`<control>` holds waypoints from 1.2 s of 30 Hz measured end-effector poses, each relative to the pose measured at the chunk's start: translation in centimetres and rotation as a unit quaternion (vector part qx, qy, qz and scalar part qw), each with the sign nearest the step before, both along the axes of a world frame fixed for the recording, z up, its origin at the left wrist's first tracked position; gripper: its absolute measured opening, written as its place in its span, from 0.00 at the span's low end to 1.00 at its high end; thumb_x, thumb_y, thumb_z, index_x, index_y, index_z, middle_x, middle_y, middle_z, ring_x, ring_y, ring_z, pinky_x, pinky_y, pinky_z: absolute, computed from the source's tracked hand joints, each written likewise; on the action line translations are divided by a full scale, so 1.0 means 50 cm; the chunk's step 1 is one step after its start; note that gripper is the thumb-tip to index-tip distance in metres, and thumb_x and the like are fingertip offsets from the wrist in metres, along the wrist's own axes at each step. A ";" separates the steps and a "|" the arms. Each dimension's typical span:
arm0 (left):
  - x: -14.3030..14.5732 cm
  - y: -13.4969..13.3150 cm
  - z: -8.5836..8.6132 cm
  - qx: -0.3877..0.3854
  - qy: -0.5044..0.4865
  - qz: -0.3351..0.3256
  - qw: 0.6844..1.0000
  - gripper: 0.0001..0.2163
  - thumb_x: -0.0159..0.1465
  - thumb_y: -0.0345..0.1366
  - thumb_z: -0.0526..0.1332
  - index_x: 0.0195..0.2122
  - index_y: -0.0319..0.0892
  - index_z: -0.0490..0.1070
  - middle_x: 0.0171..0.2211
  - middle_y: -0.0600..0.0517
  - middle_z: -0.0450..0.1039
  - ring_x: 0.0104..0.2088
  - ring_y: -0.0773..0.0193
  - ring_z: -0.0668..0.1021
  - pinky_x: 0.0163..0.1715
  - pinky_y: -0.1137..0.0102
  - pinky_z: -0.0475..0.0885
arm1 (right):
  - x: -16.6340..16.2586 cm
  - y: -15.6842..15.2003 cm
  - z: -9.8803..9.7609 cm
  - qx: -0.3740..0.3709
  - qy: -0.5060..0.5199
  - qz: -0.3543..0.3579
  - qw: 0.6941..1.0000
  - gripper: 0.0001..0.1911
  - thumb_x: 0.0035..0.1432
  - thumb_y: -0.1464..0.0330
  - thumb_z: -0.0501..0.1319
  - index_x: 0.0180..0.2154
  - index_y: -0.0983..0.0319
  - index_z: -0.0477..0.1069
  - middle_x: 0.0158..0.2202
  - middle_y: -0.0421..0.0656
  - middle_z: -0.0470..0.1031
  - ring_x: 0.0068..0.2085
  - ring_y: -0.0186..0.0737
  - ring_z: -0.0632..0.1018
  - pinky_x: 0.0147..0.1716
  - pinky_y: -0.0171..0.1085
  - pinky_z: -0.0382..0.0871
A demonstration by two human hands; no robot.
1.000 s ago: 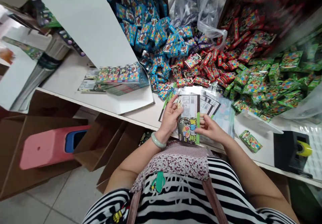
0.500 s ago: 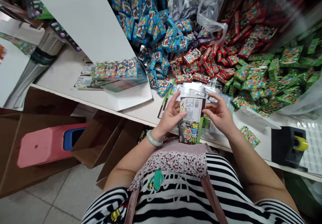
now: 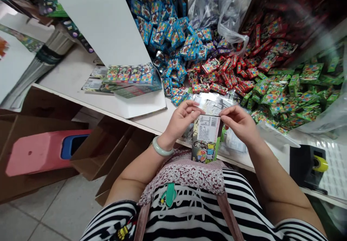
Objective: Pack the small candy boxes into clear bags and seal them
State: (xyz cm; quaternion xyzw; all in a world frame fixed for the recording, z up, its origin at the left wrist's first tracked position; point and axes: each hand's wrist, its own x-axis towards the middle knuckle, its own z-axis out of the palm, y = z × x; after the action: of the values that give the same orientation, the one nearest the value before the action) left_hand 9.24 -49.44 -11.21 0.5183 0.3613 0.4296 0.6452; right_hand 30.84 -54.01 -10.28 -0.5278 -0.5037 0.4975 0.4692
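Observation:
My left hand pinches the upper left corner of a flat printed candy packet. Opposite it, my right hand grips the upper right corner between thumb and fingers. The packet is black and green, with coloured lettering and a white barcode label near its upper edge. Its lower end lies against the apron. Clear plastic sleeves lie on the table beneath my hands. Whether the packet is open at its top edge I cannot tell.
Heaps of small blue candy boxes, red candy boxes and green candy boxes lie behind my hands. A stack of printed cards stands left. A black tape dispenser sits right. Cardboard boxes and a pink stool are below left.
Both hands have shifted to the packet's top corners, and the packet sits slightly lower, nearer my body. The view has turned a little.

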 end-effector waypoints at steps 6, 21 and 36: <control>-0.017 -0.005 0.027 0.063 0.034 -0.023 0.997 0.06 0.60 0.37 0.69 0.36 0.42 0.78 0.38 0.49 0.80 0.41 0.63 0.80 0.45 0.67 0.76 | 0.004 -0.006 0.026 0.061 -0.081 0.045 0.994 0.11 0.58 0.59 0.67 0.37 0.58 0.73 0.36 0.42 0.74 0.37 0.37 0.75 0.27 0.33 0.70; -0.015 0.014 0.053 0.074 0.028 -0.062 0.995 0.11 0.59 0.42 0.71 0.27 0.41 0.76 0.28 0.51 0.75 0.31 0.68 0.76 0.34 0.70 0.73 | -0.016 0.027 0.072 0.045 -0.144 0.108 0.983 0.12 0.60 0.58 0.65 0.30 0.59 0.72 0.30 0.42 0.76 0.31 0.36 0.73 0.27 0.35 0.66; -0.016 -0.005 0.008 0.117 0.065 -0.055 0.989 0.07 0.61 0.39 0.70 0.38 0.44 0.79 0.35 0.49 0.78 0.37 0.65 0.79 0.38 0.70 0.75 | -0.021 -0.017 0.012 0.213 -0.223 0.046 0.950 0.02 0.63 0.67 0.62 0.36 0.56 0.70 0.37 0.42 0.75 0.41 0.42 0.76 0.40 0.42 0.71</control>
State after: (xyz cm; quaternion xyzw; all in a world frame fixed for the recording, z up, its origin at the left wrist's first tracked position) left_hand 8.46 -49.71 -10.81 0.6360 0.3209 0.3985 0.5777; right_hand 29.77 -54.85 -9.66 -0.4891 -0.7136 0.2691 0.4233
